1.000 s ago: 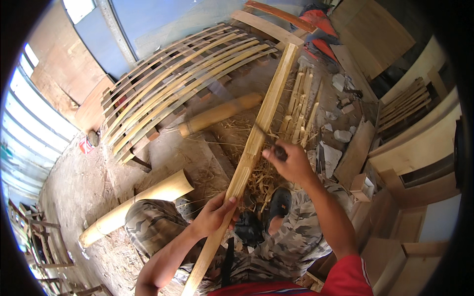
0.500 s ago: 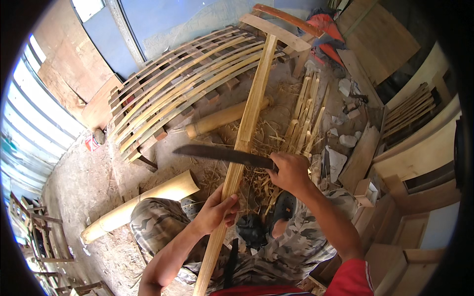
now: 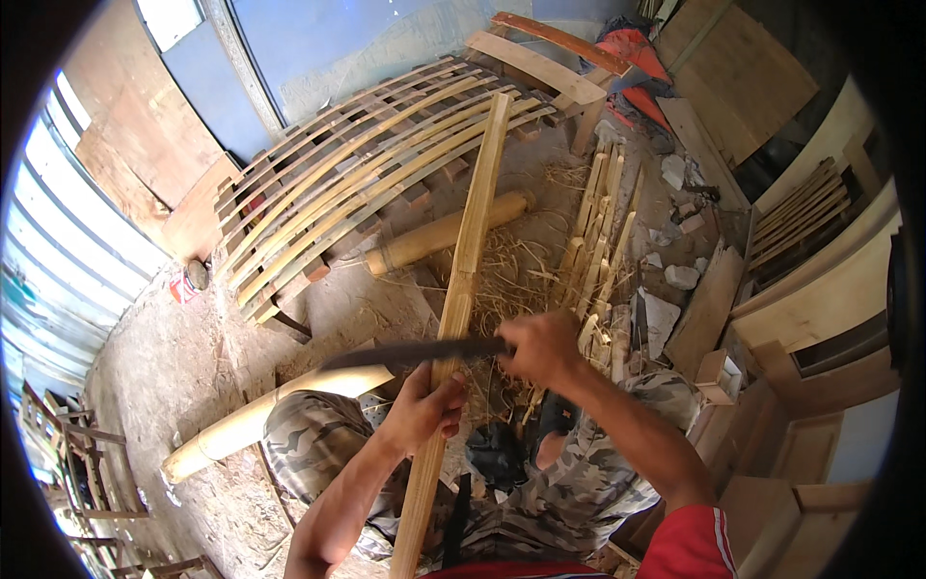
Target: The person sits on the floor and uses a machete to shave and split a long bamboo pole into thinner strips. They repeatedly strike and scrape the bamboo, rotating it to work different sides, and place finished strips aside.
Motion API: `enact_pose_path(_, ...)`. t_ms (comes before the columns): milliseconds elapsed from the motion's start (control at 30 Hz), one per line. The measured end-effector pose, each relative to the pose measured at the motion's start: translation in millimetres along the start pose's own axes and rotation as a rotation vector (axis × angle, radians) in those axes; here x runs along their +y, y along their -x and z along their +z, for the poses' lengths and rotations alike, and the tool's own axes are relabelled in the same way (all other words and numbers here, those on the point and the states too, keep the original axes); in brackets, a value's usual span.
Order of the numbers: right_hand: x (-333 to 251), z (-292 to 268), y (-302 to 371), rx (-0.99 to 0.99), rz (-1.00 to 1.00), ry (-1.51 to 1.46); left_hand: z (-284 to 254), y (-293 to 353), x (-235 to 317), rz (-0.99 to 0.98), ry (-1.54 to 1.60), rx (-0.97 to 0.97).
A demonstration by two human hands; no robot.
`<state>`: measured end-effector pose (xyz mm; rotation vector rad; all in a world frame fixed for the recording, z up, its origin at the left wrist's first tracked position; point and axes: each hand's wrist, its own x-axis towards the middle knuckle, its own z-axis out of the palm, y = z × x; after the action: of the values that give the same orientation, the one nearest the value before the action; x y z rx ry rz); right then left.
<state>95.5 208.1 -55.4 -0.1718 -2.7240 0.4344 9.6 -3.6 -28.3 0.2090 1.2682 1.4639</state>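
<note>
A long split bamboo strip [image 3: 473, 232] runs up from my lap, tilted away from me over the floor. My left hand [image 3: 422, 408] is wrapped round its lower part, thumb on the right edge. Just above those fingers, a dark-bladed machete [image 3: 415, 353] lies across the strip, its tip pointing left. Its handle is closed in my right hand [image 3: 545, 344], to the right of the strip. The machete's blade is somewhat smeared by motion. Whether its edge bites into the bamboo I cannot tell.
Half a bamboo culm [image 3: 260, 415] lies left of my knee, and a whole bamboo pole [image 3: 424, 241] farther off. A slatted rack of bamboo strips [image 3: 357, 183] stands at the back. Cut strips [image 3: 598, 222], shavings [image 3: 516, 275] and rubble [image 3: 680, 277] lie to the right.
My right hand has brought the machete down along the strip, closer to my left hand. The strip's far end has swung left and lower. My left hand keeps its grip.
</note>
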Motion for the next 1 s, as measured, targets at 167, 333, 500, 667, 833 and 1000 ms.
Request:
enact_pose_path(167,-10.3,-2.6,-5.2,-0.093,0.028,0.054,-2.0,-6.9,6.5,-0.011,-0.012,0.018)
enact_pose_path(333,16.8,5.5,-19.8,-0.053,0.139,0.003,7.4,-7.4,11.1,0.039,0.002,-0.027)
enact_pose_path(500,-3.4,4.2,-8.5,-0.149,0.027,0.074,-2.1,-7.1,9.5,-0.047,0.052,-0.010)
enact_pose_path(667,44.6,3.5,-24.2,-0.085,0.323,0.047,1.0,-1.4,14.2,-0.031,0.084,-0.128)
enact_pose_path(833,31.1,-2.2,-21.0,-0.098,0.279,0.023,2.1,-3.1,12.8,-0.045,0.008,-0.027)
enact_pose_path(1000,10.5,-5.8,-16.0,-0.261,0.096,0.120,0.0,-3.2,9.1,-0.045,-0.014,-0.041)
